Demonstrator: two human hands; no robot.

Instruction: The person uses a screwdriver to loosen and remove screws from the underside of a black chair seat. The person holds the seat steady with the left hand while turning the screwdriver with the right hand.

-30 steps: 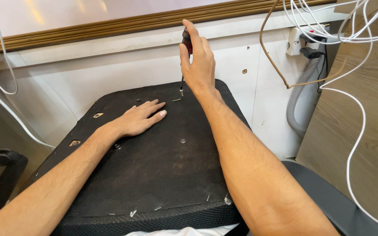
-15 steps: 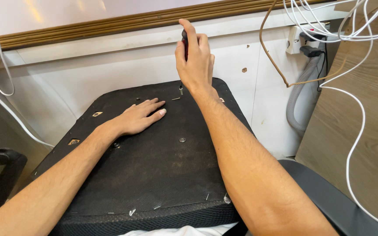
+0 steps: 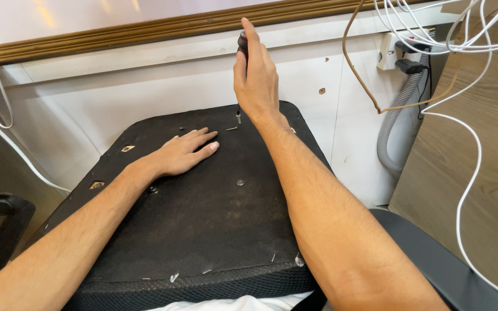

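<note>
Right hand (image 3: 256, 78) raised, fist clenched around upright screwdriver (image 3: 241, 43), forefinger extended along handle; left hand (image 3: 184, 152) released, flat, palm-down on black seat underside (image 3: 203, 219).

**An office corner under repair**

An upturned office chair seat (image 3: 191, 213) with black mesh fabric, a chair armrest (image 3: 1, 210), loose white cables (image 3: 468, 173), a wall socket (image 3: 396, 52) with a grey corrugated hose (image 3: 390, 135), a wood-grain cabinet side (image 3: 479, 144) and white wall panelling (image 3: 145, 86) suggest an office.
</note>
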